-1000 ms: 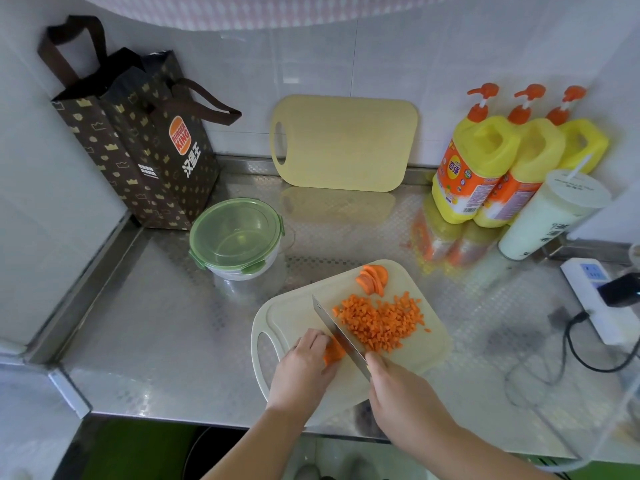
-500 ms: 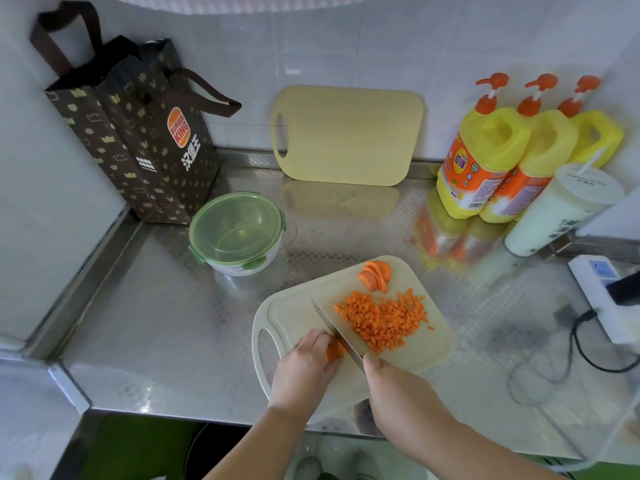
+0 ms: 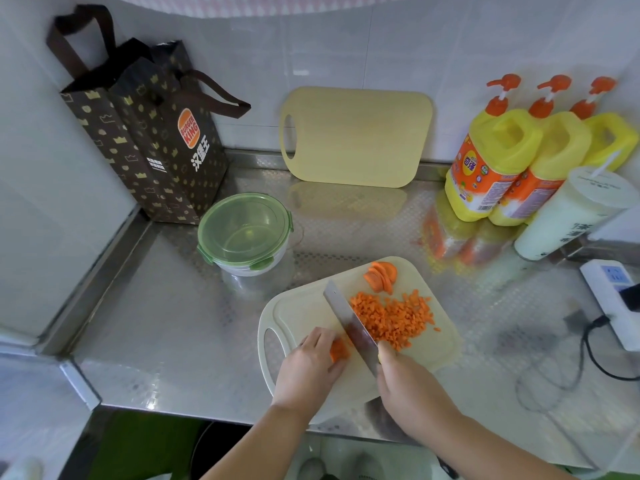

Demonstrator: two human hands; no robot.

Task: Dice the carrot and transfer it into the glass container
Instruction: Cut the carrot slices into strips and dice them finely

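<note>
On a pale cutting board (image 3: 301, 313) near the counter's front edge, my left hand (image 3: 310, 367) holds down a small carrot piece (image 3: 338, 349) with curled fingers. My right hand (image 3: 412, 396) grips the handle of a knife (image 3: 348, 322), whose blade stands against the carrot piece. To the blade's right lies a pile of diced carrot (image 3: 391, 317). A few carrot slices (image 3: 381, 276) lean together at the board's far edge. The glass container (image 3: 244, 233), with a green lid on it, stands behind the board to the left.
A dark paper bag (image 3: 145, 140) stands at the back left. A yellow cutting board (image 3: 356, 136) leans on the tiled wall. Three yellow pump bottles (image 3: 491, 168) and a white cup (image 3: 568, 213) stand back right. A power strip (image 3: 613, 299) with a cable lies at the right.
The knife has kept chopping at the carrot piece under my left hand; the piece looks shorter. The camera view has shifted slightly. Nothing else moved.
</note>
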